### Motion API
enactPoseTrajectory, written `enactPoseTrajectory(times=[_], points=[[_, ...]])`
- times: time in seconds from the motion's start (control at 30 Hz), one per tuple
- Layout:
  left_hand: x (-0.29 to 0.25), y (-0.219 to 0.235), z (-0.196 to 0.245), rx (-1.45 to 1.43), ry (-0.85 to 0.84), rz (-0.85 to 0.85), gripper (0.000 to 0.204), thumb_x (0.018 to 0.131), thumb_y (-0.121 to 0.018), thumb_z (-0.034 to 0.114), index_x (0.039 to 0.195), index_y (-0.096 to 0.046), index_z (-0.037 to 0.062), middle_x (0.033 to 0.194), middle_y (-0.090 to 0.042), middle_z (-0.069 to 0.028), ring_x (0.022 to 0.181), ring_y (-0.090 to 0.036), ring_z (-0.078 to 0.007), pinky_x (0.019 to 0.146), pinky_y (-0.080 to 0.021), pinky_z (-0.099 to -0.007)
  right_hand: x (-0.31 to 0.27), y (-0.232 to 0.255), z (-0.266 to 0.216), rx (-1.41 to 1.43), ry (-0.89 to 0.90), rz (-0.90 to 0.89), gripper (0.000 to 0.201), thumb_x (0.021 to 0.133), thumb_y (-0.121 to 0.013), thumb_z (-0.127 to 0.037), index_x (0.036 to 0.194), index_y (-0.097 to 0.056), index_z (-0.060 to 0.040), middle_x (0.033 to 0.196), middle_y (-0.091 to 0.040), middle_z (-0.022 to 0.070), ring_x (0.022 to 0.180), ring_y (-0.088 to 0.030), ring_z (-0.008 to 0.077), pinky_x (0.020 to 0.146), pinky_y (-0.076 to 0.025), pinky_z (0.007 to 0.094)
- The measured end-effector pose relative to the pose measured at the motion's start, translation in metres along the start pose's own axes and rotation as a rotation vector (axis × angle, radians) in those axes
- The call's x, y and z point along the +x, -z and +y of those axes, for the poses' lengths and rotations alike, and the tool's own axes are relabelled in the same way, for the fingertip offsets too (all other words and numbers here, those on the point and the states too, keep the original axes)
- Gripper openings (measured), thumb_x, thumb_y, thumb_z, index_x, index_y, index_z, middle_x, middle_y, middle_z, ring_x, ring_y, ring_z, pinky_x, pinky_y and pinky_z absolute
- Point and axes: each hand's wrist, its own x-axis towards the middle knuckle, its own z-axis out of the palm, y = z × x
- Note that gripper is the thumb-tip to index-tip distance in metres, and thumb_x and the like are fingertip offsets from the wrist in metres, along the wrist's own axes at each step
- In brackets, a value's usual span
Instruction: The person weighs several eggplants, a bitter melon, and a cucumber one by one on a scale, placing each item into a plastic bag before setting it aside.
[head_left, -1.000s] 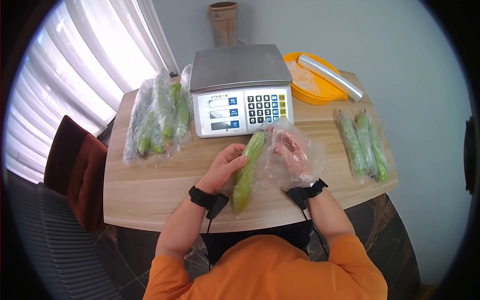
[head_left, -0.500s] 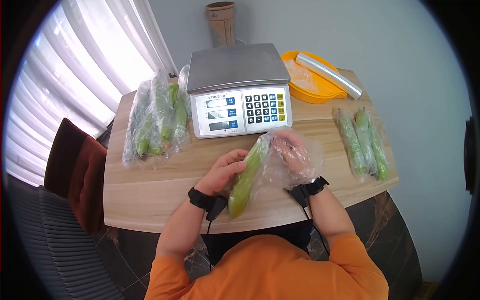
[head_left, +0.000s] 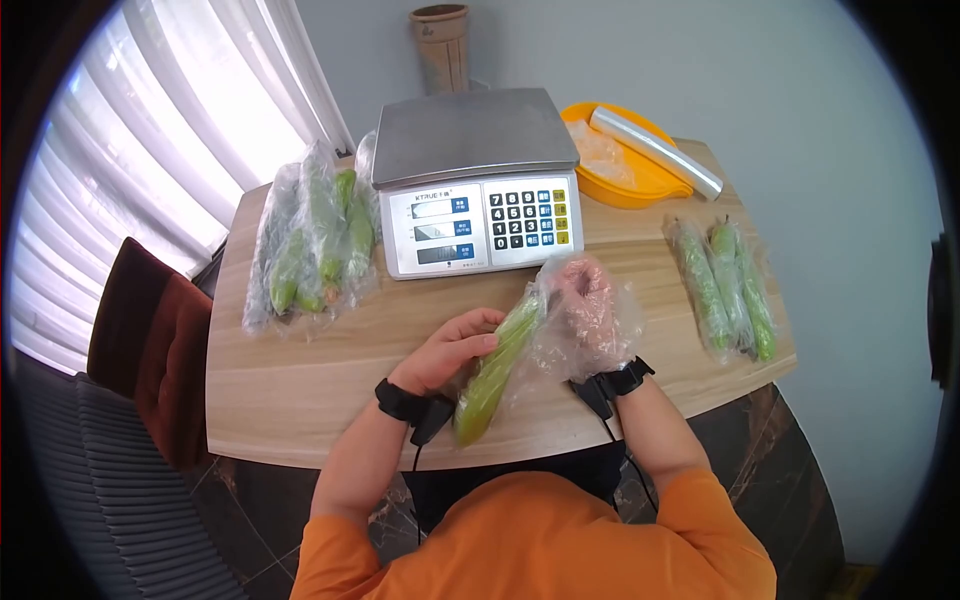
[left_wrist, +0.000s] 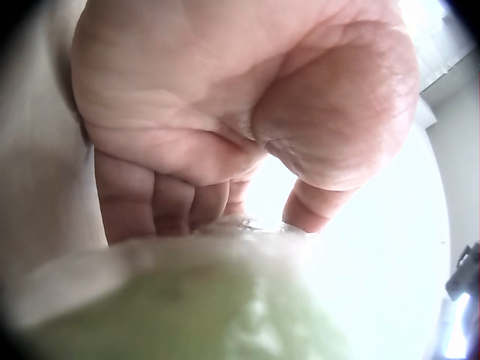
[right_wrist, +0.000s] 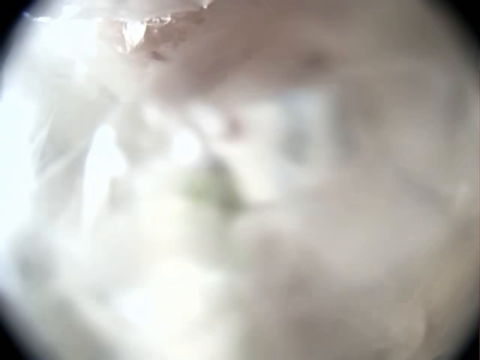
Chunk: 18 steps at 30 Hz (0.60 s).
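Observation:
My left hand (head_left: 445, 352) holds a long green vegetable (head_left: 492, 378) slantwise over the front of the table, thumb on top and fingers at its far side. Clear plastic clings to the vegetable and widens into a loose, crinkled bag (head_left: 553, 345) at its upper end. Inside that film is my right hand (head_left: 590, 310), fingers curled at the vegetable's top. The left wrist view shows my palm (left_wrist: 225, 90) above the blurred green vegetable (left_wrist: 172, 315). Hazy plastic (right_wrist: 97, 195) fills the right wrist view.
A scale (head_left: 475, 135) stands just beyond my hands. Bagged green vegetables (head_left: 320, 230) lie to the left, several more wrapped ones (head_left: 705, 285) to the right. An orange tray (head_left: 625, 197) holds a roll of plastic film (head_left: 660, 152) at the back right. A chair (head_left: 170, 350) is beside the table.
The vegetable's lower end has swung slightly toward me and left. My right hand has turned and its fingers have curled more inside the plastic; my left hand has shifted only slightly.

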Motion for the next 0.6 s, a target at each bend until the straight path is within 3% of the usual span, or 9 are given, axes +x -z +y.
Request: enactPoseTrajectory(times=[0.13, 0.23, 0.47, 0.6], points=[[0.0, 0.001, -0.001, -0.006, -0.025, 0.024, 0.033, 0.094, -0.056, 0.017, 0.123, -0.049, 0.0038, 0.11, -0.058, -0.0016, 0.099, -0.056, -0.0086, 0.086, -0.044, -0.0242, -0.01, -0.012, -0.044, -0.055, -0.24, -0.026, 0.011, 0.092, -0.061, -0.019, 0.096, -0.06, -0.0083, 0.079, -0.058, -0.0035, 0.069, -0.05, 0.0055, 0.062, -0.041, 0.022], [0.002, 0.004, -0.003, -0.028, -0.035, 0.04, 0.028, 0.094, -0.054, 0.015, 0.12, -0.049, 0.0052, 0.109, -0.058, -0.0013, 0.098, -0.055, -0.0083, 0.085, -0.044, -0.0233, -0.007, -0.006, -0.024, -0.054, -0.166, -0.173, 0.015, 0.093, -0.061, -0.023, 0.095, -0.061, -0.0087, 0.079, -0.059, -0.0033, 0.068, -0.05, 0.005, 0.06, -0.04, 0.0208], [0.005, 0.004, -0.004, 0.055, -0.013, 0.19, 0.016, 0.096, -0.054, 0.018, 0.108, -0.053, 0.0072, 0.095, -0.056, 0.0041, 0.083, -0.05, -0.0028, 0.072, -0.04, -0.0183, -0.008, -0.008, -0.026, -0.049, -0.236, -0.158, 0.019, 0.094, -0.059, -0.025, 0.095, -0.06, -0.0062, 0.079, -0.06, -0.0008, 0.067, -0.054, 0.0076, 0.063, -0.046, 0.0231], [0.006, 0.006, -0.005, 0.096, -0.089, 0.199, 0.012, 0.097, -0.055, 0.02, 0.101, -0.054, 0.0083, 0.087, -0.054, 0.0064, 0.075, -0.044, -0.0008, 0.066, -0.036, -0.0176, -0.008, -0.009, -0.026, -0.079, -0.269, -0.17, 0.019, 0.095, -0.057, -0.027, 0.096, -0.059, -0.0083, 0.082, -0.06, -0.001, 0.073, -0.057, 0.0089, 0.066, -0.05, 0.0254]])
